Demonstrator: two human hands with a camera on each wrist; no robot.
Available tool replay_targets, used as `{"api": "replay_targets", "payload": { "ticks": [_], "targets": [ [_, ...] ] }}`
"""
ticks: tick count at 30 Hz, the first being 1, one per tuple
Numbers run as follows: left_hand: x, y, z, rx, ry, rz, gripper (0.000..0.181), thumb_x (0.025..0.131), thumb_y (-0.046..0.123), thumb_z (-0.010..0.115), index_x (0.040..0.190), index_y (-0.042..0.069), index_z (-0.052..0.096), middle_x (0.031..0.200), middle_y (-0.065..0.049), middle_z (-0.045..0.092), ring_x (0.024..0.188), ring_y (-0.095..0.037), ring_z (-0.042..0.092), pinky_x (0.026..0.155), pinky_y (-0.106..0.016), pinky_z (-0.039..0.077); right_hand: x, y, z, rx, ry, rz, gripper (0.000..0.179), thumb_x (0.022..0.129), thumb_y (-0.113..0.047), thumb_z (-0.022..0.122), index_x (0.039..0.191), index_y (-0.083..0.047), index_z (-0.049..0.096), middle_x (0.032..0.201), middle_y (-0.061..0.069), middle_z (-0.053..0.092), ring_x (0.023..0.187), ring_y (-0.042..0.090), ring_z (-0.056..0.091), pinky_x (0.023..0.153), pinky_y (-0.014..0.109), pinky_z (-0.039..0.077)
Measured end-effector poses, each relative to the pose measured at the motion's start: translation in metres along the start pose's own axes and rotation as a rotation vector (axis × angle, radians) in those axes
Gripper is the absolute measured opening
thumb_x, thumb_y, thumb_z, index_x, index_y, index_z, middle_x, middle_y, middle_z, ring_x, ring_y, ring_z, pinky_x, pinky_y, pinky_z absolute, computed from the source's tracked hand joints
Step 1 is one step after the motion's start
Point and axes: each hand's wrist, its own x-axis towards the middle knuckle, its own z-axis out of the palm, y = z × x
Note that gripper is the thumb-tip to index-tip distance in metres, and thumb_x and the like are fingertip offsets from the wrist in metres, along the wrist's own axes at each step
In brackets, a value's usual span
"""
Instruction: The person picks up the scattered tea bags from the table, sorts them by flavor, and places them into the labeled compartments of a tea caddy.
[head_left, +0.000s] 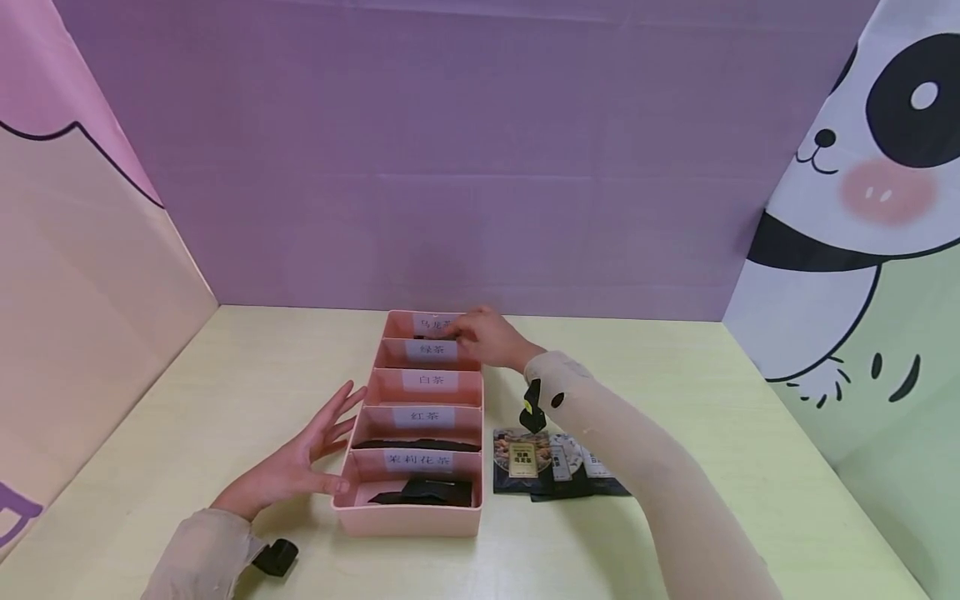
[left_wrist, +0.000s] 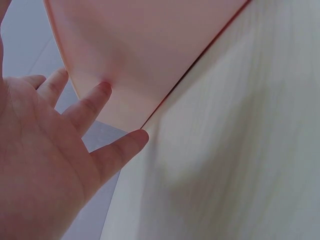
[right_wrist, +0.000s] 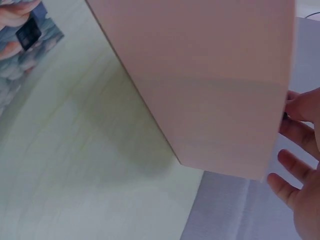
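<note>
A long pink box (head_left: 408,522) stands on the table, split into several compartments with white labels in Chinese characters. My left hand (head_left: 307,458) spreads its fingers along the box's left side; in the left wrist view, fingertips touch the pink wall (left_wrist: 130,45). At the farthest compartment, my right hand (head_left: 495,339) reaches over the right rim and pinches a black tea packet (head_left: 435,337), mostly hidden inside. Only a dark bit of it shows between thumb and finger in the right wrist view. Black packets (head_left: 431,492) lie in the nearest compartment, and another dark edge (head_left: 416,445) shows in the one behind.
Right of the box, overlapping black tea packets (head_left: 522,460) with printed fronts lie on the pale table (head_left: 300,358), partly under my right forearm. A purple backdrop (head_left: 480,167) rises close behind the box, and printed panels stand at both sides.
</note>
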Motion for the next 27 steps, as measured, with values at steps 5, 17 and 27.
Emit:
{"api": "replay_targets", "payload": {
  "ticks": [5,17,27],
  "targets": [
    [-0.001,0.001,0.001,0.009,0.000,-0.011,0.114,0.085,0.018,0.079,0.161,0.024,-0.005,0.167,-0.010,0.004,0.137,0.006,0.032,0.103,-0.019,0.031,-0.006,0.001,-0.008,-0.024,-0.041,-0.061,0.030,0.101,-0.008,0.052,0.126,-0.002,0.067,0.114,0.010,0.070,0.108,0.026,0.061,0.111,0.045,0.029],
    [-0.003,0.004,0.000,0.046,0.020,-0.038,0.114,0.084,0.019,0.080,0.161,0.026,-0.005,0.166,-0.016,0.003,0.136,0.006,0.032,0.109,-0.040,0.032,-0.034,0.003,-0.024,0.026,-0.080,0.038,0.039,0.100,-0.018,0.060,0.135,-0.002,0.059,0.138,0.017,0.055,0.135,0.034,0.040,0.115,0.051,0.024],
    [-0.002,0.003,-0.001,0.020,0.024,-0.056,0.115,0.083,0.018,0.080,0.161,0.028,-0.004,0.166,-0.014,0.002,0.136,0.008,0.031,0.103,-0.017,0.030,-0.080,0.008,-0.020,-0.007,-0.106,0.149,0.041,0.094,-0.017,0.070,0.130,-0.001,0.061,0.125,0.019,0.056,0.113,0.036,0.050,0.097,0.050,0.041]
  ]
}}
